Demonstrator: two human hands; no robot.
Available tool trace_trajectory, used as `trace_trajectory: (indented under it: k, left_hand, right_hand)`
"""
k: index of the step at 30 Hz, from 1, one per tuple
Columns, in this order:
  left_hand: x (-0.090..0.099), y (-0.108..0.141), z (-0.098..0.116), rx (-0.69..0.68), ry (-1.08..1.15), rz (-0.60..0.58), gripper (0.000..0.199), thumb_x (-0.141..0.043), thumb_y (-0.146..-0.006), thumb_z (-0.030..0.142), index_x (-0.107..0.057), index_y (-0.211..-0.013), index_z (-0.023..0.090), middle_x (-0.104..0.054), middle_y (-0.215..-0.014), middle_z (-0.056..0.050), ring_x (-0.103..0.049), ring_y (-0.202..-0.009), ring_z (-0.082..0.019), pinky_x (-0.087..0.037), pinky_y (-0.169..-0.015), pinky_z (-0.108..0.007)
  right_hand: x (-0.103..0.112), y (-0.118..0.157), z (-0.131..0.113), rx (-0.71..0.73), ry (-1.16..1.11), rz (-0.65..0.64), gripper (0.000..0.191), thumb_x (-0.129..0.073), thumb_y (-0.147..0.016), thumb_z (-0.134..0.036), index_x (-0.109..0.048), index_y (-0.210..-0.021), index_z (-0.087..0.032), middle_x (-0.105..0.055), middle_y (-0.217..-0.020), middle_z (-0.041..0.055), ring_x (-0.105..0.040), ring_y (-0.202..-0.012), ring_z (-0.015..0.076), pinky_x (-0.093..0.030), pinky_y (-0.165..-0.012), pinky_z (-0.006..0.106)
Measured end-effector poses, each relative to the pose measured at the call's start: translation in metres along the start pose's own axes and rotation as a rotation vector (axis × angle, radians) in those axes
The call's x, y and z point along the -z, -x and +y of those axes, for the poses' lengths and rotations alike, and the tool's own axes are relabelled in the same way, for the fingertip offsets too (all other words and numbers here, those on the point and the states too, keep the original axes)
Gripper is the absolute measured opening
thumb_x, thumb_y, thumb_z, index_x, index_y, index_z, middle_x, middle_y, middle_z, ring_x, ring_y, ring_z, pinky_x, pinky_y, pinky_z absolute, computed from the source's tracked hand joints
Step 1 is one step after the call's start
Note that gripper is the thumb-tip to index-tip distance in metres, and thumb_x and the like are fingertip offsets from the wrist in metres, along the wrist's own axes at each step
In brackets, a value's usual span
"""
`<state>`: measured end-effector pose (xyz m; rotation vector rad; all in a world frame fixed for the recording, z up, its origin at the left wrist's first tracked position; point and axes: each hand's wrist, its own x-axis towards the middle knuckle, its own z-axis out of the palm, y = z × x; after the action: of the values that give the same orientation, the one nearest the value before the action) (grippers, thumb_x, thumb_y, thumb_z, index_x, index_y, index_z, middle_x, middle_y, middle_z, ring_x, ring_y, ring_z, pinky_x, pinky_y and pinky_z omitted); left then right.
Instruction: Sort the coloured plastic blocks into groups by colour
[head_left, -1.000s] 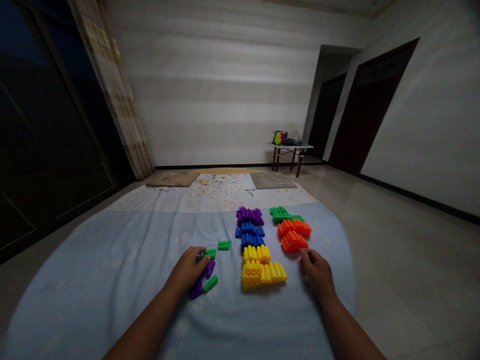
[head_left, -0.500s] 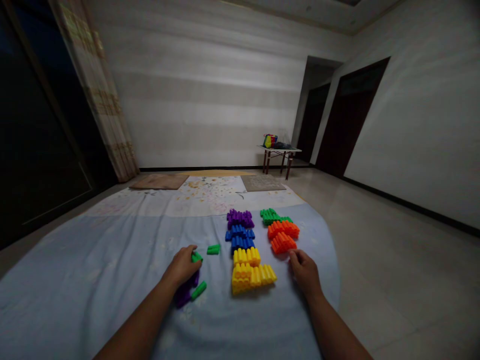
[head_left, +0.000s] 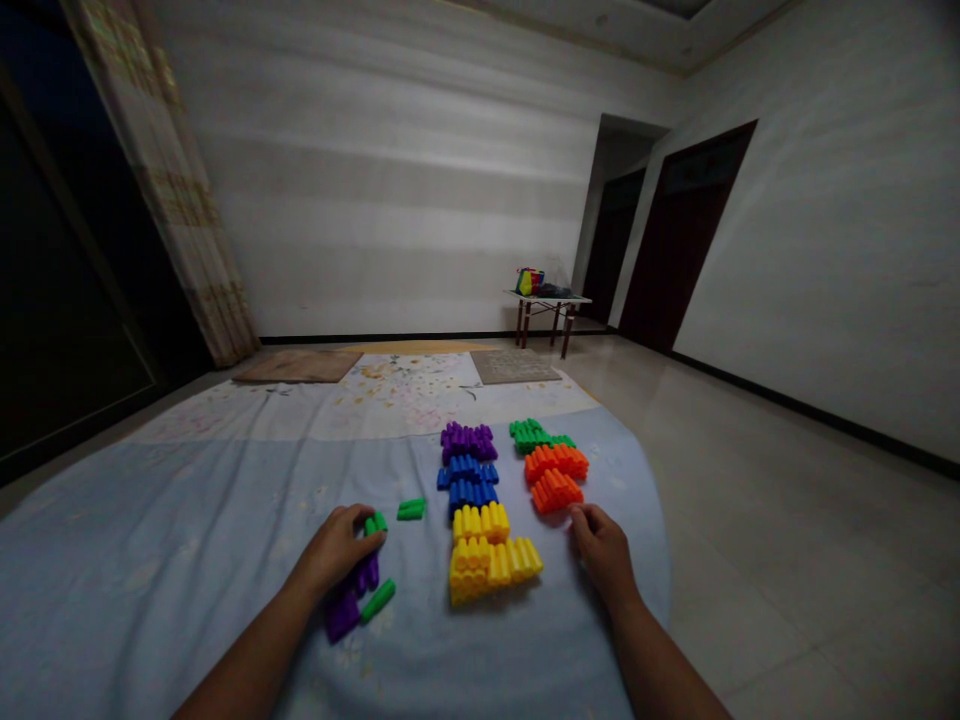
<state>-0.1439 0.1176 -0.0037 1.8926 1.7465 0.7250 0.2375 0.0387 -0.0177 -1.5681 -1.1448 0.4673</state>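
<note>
My left hand (head_left: 337, 552) is closed around a green block (head_left: 376, 523), above some purple blocks (head_left: 345, 612) that it partly hides. Beside them lies a loose green block (head_left: 378, 601), and farther forward a green piece (head_left: 411, 509). Yellow blocks (head_left: 480, 570) are grouped in the middle, with blue blocks (head_left: 471, 482) and purple blocks (head_left: 468, 440) in a column beyond. To the right sit orange blocks (head_left: 556, 478) and green blocks (head_left: 532, 435). My right hand (head_left: 600, 545) has its fingers pinched together at the near edge of the orange group; whether they hold anything is hidden.
The blocks rest on a table with a light blue, flowered cloth (head_left: 225, 560). Two flat mats, one brown (head_left: 300, 366) and one grey (head_left: 516, 366), lie at its far side. A small table (head_left: 551, 297) with a colourful bag (head_left: 529, 282) stands by the wall.
The whole view has shifted slightly, and the things on the cloth appear a little farther left. My left hand has moved a little left with the green block; my right hand stays by the orange blocks.
</note>
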Motion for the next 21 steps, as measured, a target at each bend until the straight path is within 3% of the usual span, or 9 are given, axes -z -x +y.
trace_trajectory:
  k: [3, 11, 21]
  left_hand:
    - [-0.002, 0.006, 0.001, -0.059, -0.055, 0.018, 0.041, -0.06, -0.066, 0.042, -0.061, -0.099, 0.017, -0.062, -0.1, -0.009, -0.057, -0.096, -0.022, -0.042, -0.088, -0.033]
    - [-0.004, 0.026, 0.015, -0.036, -0.094, 0.095, 0.037, -0.054, -0.072, 0.042, -0.06, -0.103, 0.022, -0.06, -0.108, -0.004, -0.055, -0.101, -0.019, -0.041, -0.086, -0.028]
    - [-0.007, 0.031, 0.017, -0.064, -0.084, 0.129, 0.034, -0.054, -0.071, 0.038, -0.06, -0.102, 0.024, -0.06, -0.105, -0.001, -0.055, -0.101, -0.018, -0.041, -0.086, -0.028]
  right_hand:
    - [0.001, 0.0, 0.001, -0.002, 0.01, -0.004, 0.046, -0.048, -0.074, -0.058, -0.063, -0.073, -0.014, -0.06, -0.058, 0.0019, -0.051, -0.054, 0.0155, -0.038, -0.048, 0.023]
    - [0.006, 0.002, 0.0, -0.013, 0.106, -0.025, 0.051, -0.048, -0.07, -0.063, -0.066, -0.073, -0.016, -0.061, -0.054, 0.0032, -0.053, -0.052, 0.0167, -0.039, -0.047, 0.024]
    - [0.006, 0.002, 0.012, 0.016, 0.311, -0.055, 0.045, -0.044, -0.076, -0.056, -0.064, -0.083, -0.016, -0.066, -0.069, 0.0043, -0.057, -0.062, 0.0173, -0.042, -0.056, 0.024]
